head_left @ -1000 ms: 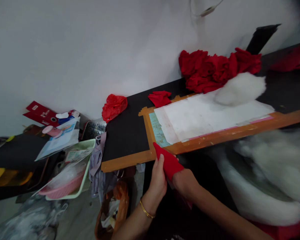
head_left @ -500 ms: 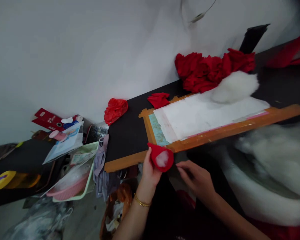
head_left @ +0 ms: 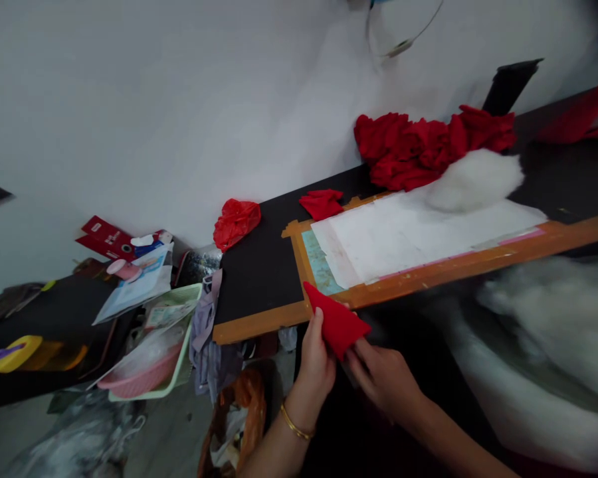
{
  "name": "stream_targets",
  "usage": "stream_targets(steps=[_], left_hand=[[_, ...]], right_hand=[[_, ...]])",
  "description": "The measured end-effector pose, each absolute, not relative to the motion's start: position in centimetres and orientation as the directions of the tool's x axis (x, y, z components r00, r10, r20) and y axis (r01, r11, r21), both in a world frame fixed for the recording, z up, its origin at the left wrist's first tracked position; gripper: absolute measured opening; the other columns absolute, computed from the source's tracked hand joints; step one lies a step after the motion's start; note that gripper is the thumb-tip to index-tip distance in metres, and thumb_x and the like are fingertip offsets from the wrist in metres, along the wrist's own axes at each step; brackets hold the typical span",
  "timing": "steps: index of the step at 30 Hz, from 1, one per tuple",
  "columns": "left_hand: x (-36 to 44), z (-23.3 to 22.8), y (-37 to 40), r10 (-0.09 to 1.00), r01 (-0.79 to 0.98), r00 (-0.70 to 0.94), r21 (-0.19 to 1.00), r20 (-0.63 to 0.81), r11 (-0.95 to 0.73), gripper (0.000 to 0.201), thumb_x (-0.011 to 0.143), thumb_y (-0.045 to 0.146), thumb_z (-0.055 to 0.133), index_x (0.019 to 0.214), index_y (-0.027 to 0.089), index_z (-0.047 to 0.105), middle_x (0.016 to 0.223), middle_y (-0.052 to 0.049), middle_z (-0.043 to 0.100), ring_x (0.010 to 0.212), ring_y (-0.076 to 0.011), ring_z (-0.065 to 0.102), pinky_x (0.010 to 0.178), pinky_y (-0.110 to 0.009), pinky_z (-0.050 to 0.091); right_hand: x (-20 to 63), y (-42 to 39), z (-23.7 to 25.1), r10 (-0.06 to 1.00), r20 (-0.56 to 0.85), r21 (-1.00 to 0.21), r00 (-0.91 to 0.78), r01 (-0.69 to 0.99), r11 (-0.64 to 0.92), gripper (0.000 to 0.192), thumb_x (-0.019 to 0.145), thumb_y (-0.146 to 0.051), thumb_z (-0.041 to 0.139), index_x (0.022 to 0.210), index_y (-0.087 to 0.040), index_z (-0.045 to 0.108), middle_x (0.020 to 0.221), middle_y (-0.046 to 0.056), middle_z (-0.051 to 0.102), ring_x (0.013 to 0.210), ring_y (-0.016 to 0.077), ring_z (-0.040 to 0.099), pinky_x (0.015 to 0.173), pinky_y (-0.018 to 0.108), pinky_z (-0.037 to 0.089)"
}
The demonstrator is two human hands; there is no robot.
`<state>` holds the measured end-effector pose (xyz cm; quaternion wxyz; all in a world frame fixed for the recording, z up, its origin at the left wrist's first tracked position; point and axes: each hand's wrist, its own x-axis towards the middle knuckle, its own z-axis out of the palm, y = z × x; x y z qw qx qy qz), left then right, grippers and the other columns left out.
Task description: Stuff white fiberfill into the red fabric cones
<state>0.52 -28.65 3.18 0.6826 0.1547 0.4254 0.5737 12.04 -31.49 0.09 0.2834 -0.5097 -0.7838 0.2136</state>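
Note:
My left hand (head_left: 315, 362) grips a small red fabric cone (head_left: 335, 320) at the near edge of the black table (head_left: 259, 272). My right hand (head_left: 385, 378) has its fingers at the cone's wide lower end, pinching it. The cone's tip points up-left over the orange-taped edge of the table. A gold bangle sits on my left wrist. A big mass of white stuffing (head_left: 543, 332) lies blurred at the lower right, close to my right arm.
White paper sheets (head_left: 408, 232) lie on the table with a white stuffing tuft (head_left: 473, 179) and a heap of red fabric (head_left: 428, 143) behind. A small red fabric piece (head_left: 321, 201) and a red plastic bag (head_left: 236, 221) sit farther left. A green tray (head_left: 179, 318) and clutter stand at left.
Half a second ago the cone's open mouth faced me with white stuffing inside and my right hand was apart. Now the cone is turned point-up and my right hand holds its base.

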Motion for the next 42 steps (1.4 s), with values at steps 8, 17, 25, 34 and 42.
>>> stream_targets(steps=[8,17,25,34,42], left_hand=[[-1.1,3.1,-27.3,0.899,-0.755,0.042,0.575,-0.437,0.315,0.036,0.082,0.040,0.067,0.103,0.011,0.069,0.105,-0.014,0.073,0.098,-0.0260,0.069,0.091,-0.037,0.054],[-0.8,3.4,-27.2,0.844,-0.779,0.099,0.488,-0.526,0.395,0.035,0.087,0.038,0.058,0.104,0.009,0.069,0.107,-0.014,0.072,0.102,-0.0256,0.067,0.093,-0.036,0.053],[1.2,2.8,-29.5,0.878,-0.632,-0.096,0.710,-0.469,0.310,0.039,0.076,0.029,0.076,0.112,0.016,0.067,0.107,-0.010,0.074,0.094,-0.0216,0.070,0.086,-0.031,0.054],[-0.1,2.2,-29.0,0.894,-0.581,0.016,0.723,-0.448,0.373,0.043,0.077,0.039,0.075,0.111,0.016,0.067,0.110,-0.010,0.073,0.095,-0.0216,0.069,0.084,-0.030,0.053],[-0.8,2.2,-28.7,0.901,-0.590,-0.107,0.756,-0.421,0.283,0.045,0.064,0.026,0.084,0.105,0.015,0.067,0.100,-0.009,0.074,0.090,-0.0218,0.069,0.086,-0.033,0.050]], right_hand=[[13.4,-30.7,2.3,0.952,0.208,-0.923,-0.223,0.277,0.266,0.029,0.096,-0.031,0.042,0.107,-0.019,0.066,0.060,-0.002,0.062,0.051,0.0130,0.059,0.054,0.022,0.047],[13.3,-28.9,2.4,0.984,0.167,-0.874,-0.059,0.453,0.175,0.048,0.088,-0.040,0.056,0.129,-0.018,0.045,0.096,0.006,0.069,0.072,0.0186,0.068,0.064,0.028,0.052],[12.2,-28.2,1.0,0.960,0.246,-0.742,-0.131,0.612,0.274,0.047,0.072,-0.012,0.052,0.118,-0.019,0.059,0.115,0.010,0.070,0.101,0.0250,0.068,0.083,0.034,0.053],[13.2,-27.7,0.5,0.991,0.131,-0.924,-0.015,0.361,0.127,0.041,0.073,-0.014,0.047,0.111,-0.020,0.061,0.105,0.006,0.072,0.090,0.0198,0.068,0.084,0.032,0.052],[14.1,-27.4,-0.4,0.992,0.000,-1.000,-0.125,-0.019,-0.002,0.038,0.083,-0.034,0.057,0.118,-0.021,0.052,0.113,0.009,0.066,0.085,0.0191,0.067,0.067,0.030,0.058]])
